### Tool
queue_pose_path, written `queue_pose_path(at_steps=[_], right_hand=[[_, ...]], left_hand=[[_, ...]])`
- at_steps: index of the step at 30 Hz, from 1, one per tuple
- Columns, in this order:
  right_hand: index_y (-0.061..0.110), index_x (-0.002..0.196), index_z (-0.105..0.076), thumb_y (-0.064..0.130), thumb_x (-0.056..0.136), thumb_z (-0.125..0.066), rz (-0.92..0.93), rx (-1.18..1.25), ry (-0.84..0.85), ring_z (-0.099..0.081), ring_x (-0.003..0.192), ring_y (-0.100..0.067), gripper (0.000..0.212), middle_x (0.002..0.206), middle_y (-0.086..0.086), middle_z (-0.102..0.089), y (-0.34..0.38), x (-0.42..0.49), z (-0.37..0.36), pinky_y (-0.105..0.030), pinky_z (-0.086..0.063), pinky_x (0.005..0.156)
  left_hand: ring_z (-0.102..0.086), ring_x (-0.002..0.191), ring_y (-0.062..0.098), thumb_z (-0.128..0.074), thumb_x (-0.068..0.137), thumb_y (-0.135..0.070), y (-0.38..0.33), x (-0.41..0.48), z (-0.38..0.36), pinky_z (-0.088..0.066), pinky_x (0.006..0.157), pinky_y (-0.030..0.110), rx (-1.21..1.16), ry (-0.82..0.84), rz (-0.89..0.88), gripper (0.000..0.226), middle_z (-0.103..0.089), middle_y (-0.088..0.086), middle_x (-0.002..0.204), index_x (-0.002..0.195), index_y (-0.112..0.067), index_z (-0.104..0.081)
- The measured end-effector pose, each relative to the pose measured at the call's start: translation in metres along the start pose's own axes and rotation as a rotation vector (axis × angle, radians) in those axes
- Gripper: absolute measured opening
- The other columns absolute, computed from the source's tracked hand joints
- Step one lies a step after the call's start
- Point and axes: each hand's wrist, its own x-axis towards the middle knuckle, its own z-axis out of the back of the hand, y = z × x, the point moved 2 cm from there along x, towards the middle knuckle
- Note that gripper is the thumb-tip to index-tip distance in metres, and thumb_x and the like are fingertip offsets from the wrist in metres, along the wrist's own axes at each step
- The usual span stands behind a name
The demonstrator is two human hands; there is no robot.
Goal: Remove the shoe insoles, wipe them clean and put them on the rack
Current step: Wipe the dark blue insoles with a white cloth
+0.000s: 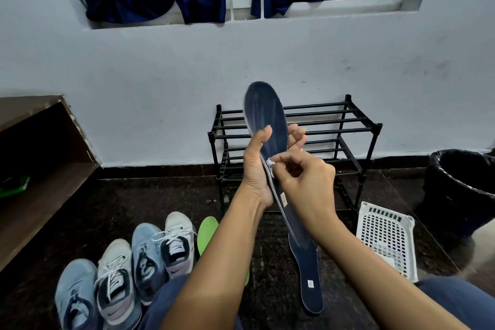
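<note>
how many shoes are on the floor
4, in a row at lower left: near blue shoe, near white shoe, far blue shoe, far white shoe beside the green insole. Others may hide behind the knee.

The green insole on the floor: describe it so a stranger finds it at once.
Find the black rack against the white wall, then the row of four shoes on the dark floor to its lower left. The green insole lies just right of the last white shoe, partly behind the left forearm. Unlike the navy insoles nearby, it is bright green.
</note>
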Motion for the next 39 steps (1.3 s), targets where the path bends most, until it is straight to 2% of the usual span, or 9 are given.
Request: queue_pose_path(at_steps=[3,6,13,18,24,27,32,35,39], right_hand=[[0.015,0.079,-0.074,0.003,0.075,-0.071,0.044,-0.072,-0.089,-0.059,0.065,-0.005,0.014,0.075,0.002,-0.07,-0.002,0.006,0.002,0.001,-0.037,0.069],[0.016,0.08,-0.074,0.004,0.075,-0.071,0.041,-0.08,-0.103,-0.061,0.066,-0.007,0.013,0.077,0.001,-0.071,-0.002,0.008,0.004,-0.002,-0.038,0.07],[0.022,0.08,-0.077,0.008,0.075,-0.07,-0.081,0.079,0.178,-0.064,0.063,-0.004,0.016,0.066,0.006,-0.071,0.009,-0.005,0.002,-0.01,-0.047,0.064],[0.018,0.078,-0.075,0.005,0.075,-0.071,-0.038,-0.014,0.035,-0.061,0.068,-0.004,0.014,0.067,0.006,-0.069,-0.001,0.002,0.003,0.0,-0.038,0.065],[0.018,0.079,-0.074,0.006,0.076,-0.07,0.002,-0.093,-0.106,-0.062,0.068,-0.009,0.013,0.077,0.002,-0.071,-0.005,0.009,0.006,-0.008,-0.041,0.073],[0.018,0.078,-0.074,0.005,0.076,-0.07,-0.041,-0.025,-0.009,-0.062,0.064,-0.004,0.014,0.069,0.007,-0.069,0.001,0.004,0.006,-0.005,-0.043,0.066],[0.024,0.078,-0.076,0.01,0.075,-0.07,-0.164,0.12,0.245,-0.065,0.062,-0.004,0.016,0.064,0.009,-0.07,0.011,-0.006,0.003,-0.01,-0.048,0.063],[0.022,0.078,-0.076,0.01,0.074,-0.071,-0.152,0.105,0.176,-0.062,0.06,-0.002,0.013,0.062,0.008,-0.069,0.008,-0.003,0.003,-0.006,-0.043,0.06],[0.017,0.075,-0.074,0.006,0.075,-0.07,-0.068,0.006,0.057,-0.061,0.063,-0.006,0.012,0.065,0.007,-0.069,0.001,0.003,0.003,-0.003,-0.04,0.063]], left_hand=[[-0.057,0.122,0.021,-0.088,0.044,-0.039,0.004,0.002,-0.004,-0.049,0.099,0.032,-0.011,0.001,0.013,0.076,-0.068,0.009,0.111,0.109,-0.007,-0.066],[-0.06,0.116,0.022,-0.083,0.047,-0.03,0.003,0.001,-0.006,-0.053,0.092,0.031,-0.05,0.054,0.042,0.063,-0.068,0.009,0.107,0.103,-0.006,-0.069],[-0.06,0.117,0.028,-0.08,0.051,-0.04,-0.013,0.001,0.006,-0.042,0.107,0.036,-0.096,0.092,-0.004,0.069,-0.066,0.016,0.114,0.107,-0.001,-0.068],[-0.061,0.115,0.027,-0.06,0.064,-0.037,-0.002,0.0,-0.002,-0.055,0.088,0.031,-0.045,0.021,0.016,0.055,-0.069,0.014,0.106,0.105,-0.001,-0.066],[-0.059,0.111,0.023,-0.066,0.058,-0.034,0.003,0.001,-0.006,-0.053,0.091,0.031,-0.072,0.073,0.051,0.062,-0.067,0.011,0.109,0.111,-0.003,-0.062],[-0.059,0.117,0.027,-0.058,0.065,-0.037,0.0,0.0,0.0,-0.052,0.093,0.034,-0.069,0.081,0.044,0.054,-0.068,0.014,0.107,0.105,-0.002,-0.066],[-0.063,0.111,0.028,-0.07,0.059,-0.037,-0.011,0.003,0.008,-0.041,0.107,0.039,-0.168,0.115,-0.043,0.055,-0.068,0.014,0.107,0.1,0.0,-0.071],[-0.062,0.111,0.028,-0.056,0.068,-0.04,-0.008,0.001,0.003,-0.037,0.111,0.04,-0.139,0.069,-0.053,0.05,-0.069,0.013,0.104,0.096,-0.002,-0.074],[-0.059,0.117,0.028,-0.044,0.077,-0.038,0.0,-0.001,-0.004,-0.044,0.103,0.037,-0.11,0.022,-0.026,0.049,-0.066,0.012,0.104,0.101,-0.002,-0.066]])
